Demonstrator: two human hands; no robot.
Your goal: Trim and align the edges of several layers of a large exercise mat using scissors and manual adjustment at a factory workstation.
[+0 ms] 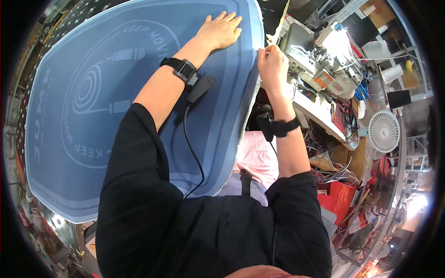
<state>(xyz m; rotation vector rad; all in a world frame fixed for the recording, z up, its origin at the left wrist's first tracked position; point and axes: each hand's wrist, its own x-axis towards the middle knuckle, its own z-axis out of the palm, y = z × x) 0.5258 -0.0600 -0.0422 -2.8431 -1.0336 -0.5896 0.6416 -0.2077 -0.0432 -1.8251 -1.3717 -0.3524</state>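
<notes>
big blue printed mat [92,153] lies flat across the worktop, taking up most of the left and centre of the view; pale circular graphic w/ a coiled-cable drawing on it, lighter border band round the edge. left hand [220,30] is spread palm-down on its far right corner, fingers flat and open, pressing not gripping. right hand [272,62] sits at the mat's right edge, fingertips pinched shut on the edge seam. mat looks thin, soft and floppy, prob. light but awkward for its size; a one-point hold would likely let it droop, so best taken along the edge w/ both hands well apart. black wrist units on both arms, cable trailing off the left one. just right of the mat edge: industrial sewing machine [324,60], then a small white fan [384,131] further out.
</notes>
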